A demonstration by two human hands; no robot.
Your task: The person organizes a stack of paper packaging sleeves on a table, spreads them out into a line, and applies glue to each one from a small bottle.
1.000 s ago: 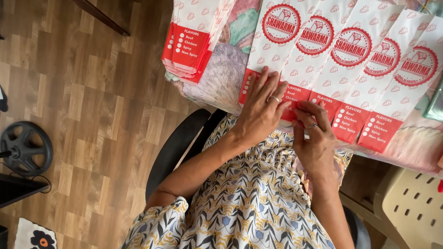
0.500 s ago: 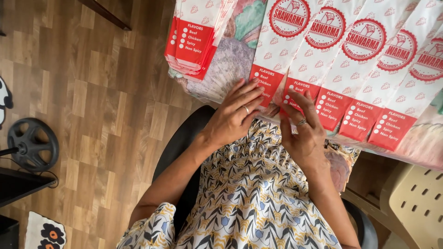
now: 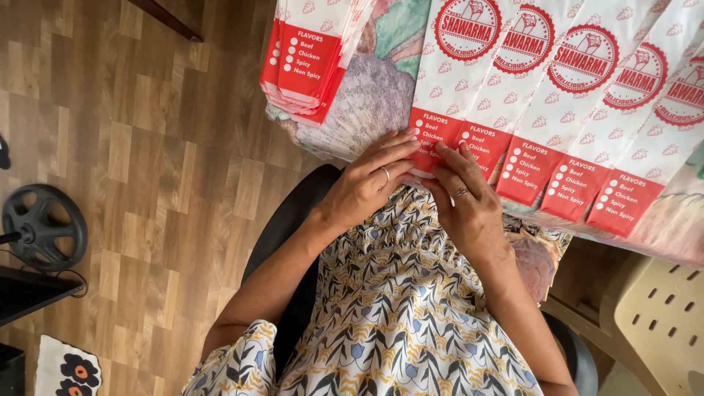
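Observation:
A row of several long white paper bags with red printed ends [image 3: 557, 110] lies overlapped along the table edge. My left hand [image 3: 370, 183], with a ring on one finger, presses its fingertips on the red end of the leftmost bag [image 3: 433, 136]. My right hand [image 3: 466, 202], also ringed, pinches the bottom edge of that same red end right beside the left. Both hands touch each other at the fingertips. I sit on a dark chair, wearing a leaf-patterned dress.
A stack of the same bags [image 3: 308, 62] sits at the table's left end on a patterned tablecloth [image 3: 370, 103]. Wooden floor lies to the left with a black round fan base [image 3: 40, 227]. A beige perforated plastic chair [image 3: 660, 323] stands at the lower right.
My hands have slid left along the row, from a middle bag's red end to the leftmost bag's end. The view has shifted with them.

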